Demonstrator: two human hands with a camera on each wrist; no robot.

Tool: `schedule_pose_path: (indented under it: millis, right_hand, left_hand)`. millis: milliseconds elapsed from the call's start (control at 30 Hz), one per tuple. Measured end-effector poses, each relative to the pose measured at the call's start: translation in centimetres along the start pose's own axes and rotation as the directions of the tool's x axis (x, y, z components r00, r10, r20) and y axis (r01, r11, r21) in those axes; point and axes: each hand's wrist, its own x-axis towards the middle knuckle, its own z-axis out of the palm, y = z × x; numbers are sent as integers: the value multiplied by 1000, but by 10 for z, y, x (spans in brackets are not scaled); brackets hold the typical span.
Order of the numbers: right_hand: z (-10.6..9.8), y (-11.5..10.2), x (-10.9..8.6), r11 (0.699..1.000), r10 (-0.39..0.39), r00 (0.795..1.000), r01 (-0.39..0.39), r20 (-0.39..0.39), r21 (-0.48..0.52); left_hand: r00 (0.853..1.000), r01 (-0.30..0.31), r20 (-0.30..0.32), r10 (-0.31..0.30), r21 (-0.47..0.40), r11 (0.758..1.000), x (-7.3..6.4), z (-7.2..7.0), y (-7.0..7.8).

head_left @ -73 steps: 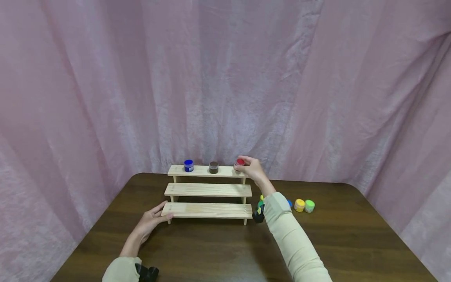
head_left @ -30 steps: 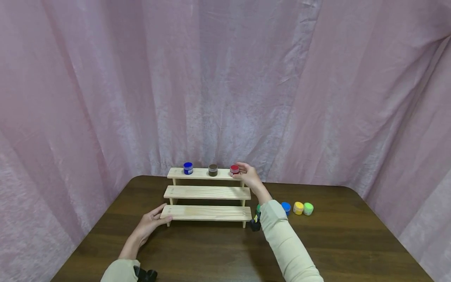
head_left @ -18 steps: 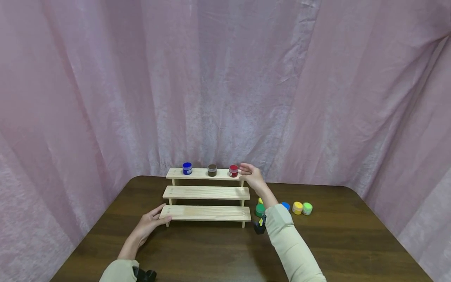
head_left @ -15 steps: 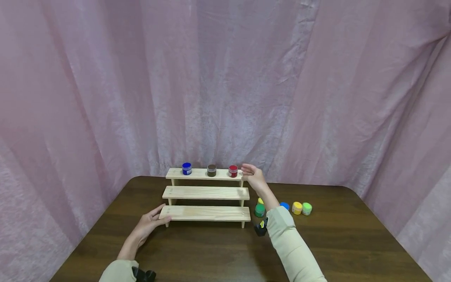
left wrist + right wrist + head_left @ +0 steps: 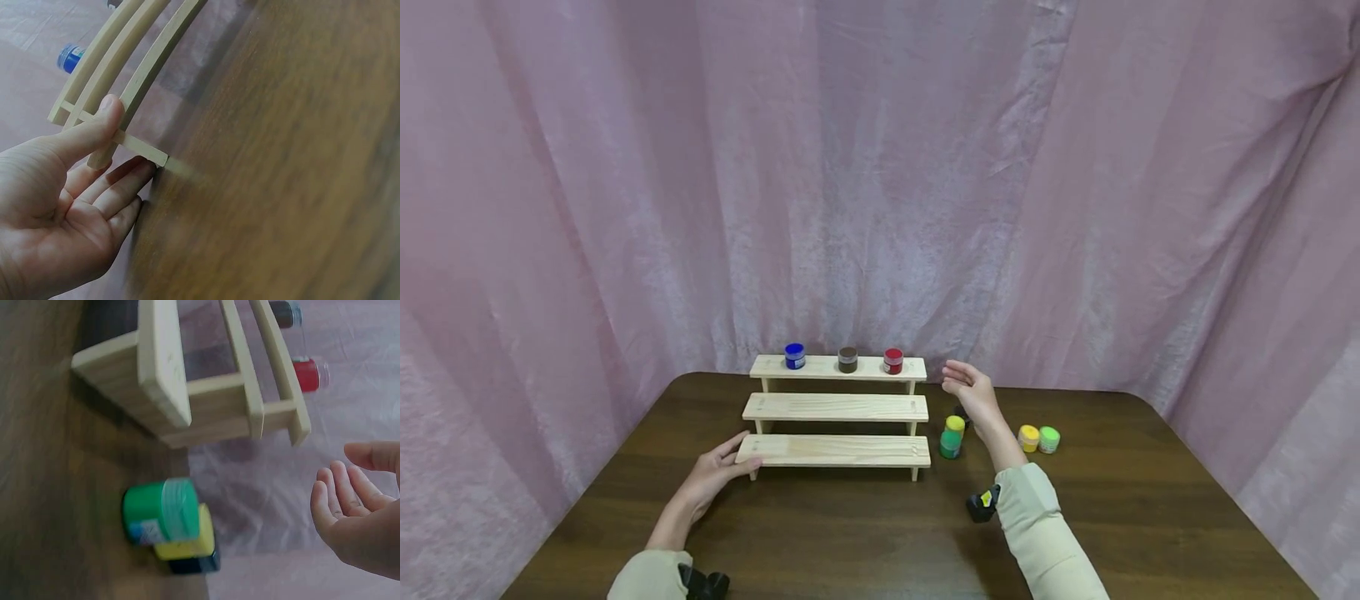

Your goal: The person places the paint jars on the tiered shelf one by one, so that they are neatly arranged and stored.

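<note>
A pale three-tier wooden stand [image 5: 835,407] stands on the table. My left hand [image 5: 711,479] holds the left end of its lowest shelf; in the left wrist view the thumb [image 5: 110,107] lies on the shelf and the fingers curl beneath. On the top shelf sit a blue paint jar [image 5: 794,357], a brown jar [image 5: 847,360] and a red jar [image 5: 892,361], spaced apart. My right hand [image 5: 976,398] hovers beyond the stand's right end, fingers loosely bent, holding nothing. Near it stand a green jar [image 5: 951,444] and a yellow jar [image 5: 955,424].
A dark jar [image 5: 195,562] stands behind the yellow one. Farther right on the brown table [image 5: 1150,500] are a yellow-orange jar [image 5: 1028,438] and a light green jar [image 5: 1049,439]. A pink curtain [image 5: 880,183] hangs behind the table.
My right hand put the red jar on the top shelf, let go and drew away to the right. Its forearm now hides the blue jar on the table. The left hand stays on the stand.
</note>
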Motion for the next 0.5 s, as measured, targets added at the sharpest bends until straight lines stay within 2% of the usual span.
schedule_pose_path:
  millis: [133,500]
  right_hand:
    - [-13,11,-3,1000,6,1000,-6,-23,-3]
    - [-45,37,-13,996,92,993,-90,-70,21]
  left_hand:
    - [1000,10,5,-10,12,1000,0,-1,2]
    - [1000,10,0,-10,21,1000,2,1,1]
